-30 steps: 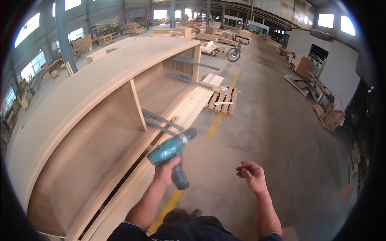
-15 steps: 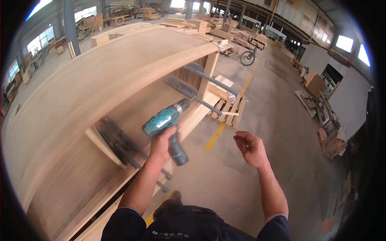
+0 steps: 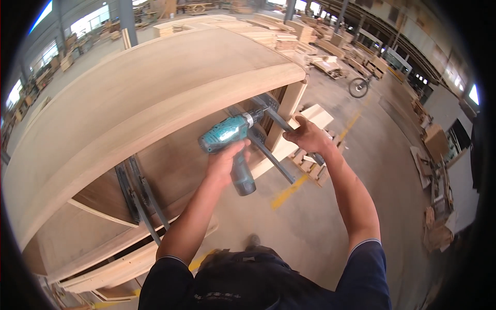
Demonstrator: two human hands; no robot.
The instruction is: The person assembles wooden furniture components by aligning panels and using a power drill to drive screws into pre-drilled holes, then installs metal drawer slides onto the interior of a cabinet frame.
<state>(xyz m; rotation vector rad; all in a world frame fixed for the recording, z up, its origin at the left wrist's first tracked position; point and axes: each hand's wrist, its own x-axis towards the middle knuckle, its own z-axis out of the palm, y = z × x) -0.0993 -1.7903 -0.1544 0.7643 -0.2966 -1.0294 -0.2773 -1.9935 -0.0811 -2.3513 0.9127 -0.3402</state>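
Note:
My left hand (image 3: 227, 157) grips a teal cordless drill (image 3: 227, 132) by its dark handle. The drill's tip reaches the upper metal drawer slide (image 3: 274, 114) inside the open front of a wooden cabinet (image 3: 170, 67). Farther along that slide, my right hand (image 3: 310, 137) has its fingers closed around the pulled-out rail, hiding part of it. Below it a second drawer slide (image 3: 271, 157) juts out. On the cabinet's left side, another pair of slides (image 3: 142, 188) sticks out toward me. Where the drill tip meets the slide, any screw is too small to make out.
A wooden pallet (image 3: 310, 170) with pale boards (image 3: 318, 118) lies on the floor beyond my right hand. Stacked lumber (image 3: 281, 39) stands behind the cabinet. A bicycle (image 3: 359, 87) is parked farther back, and scrap boards (image 3: 436, 175) lean along the right wall.
My left hand has brought the drill forward and up to the upper slide. My right hand has moved left from open air onto that slide's rail. The view has shifted too.

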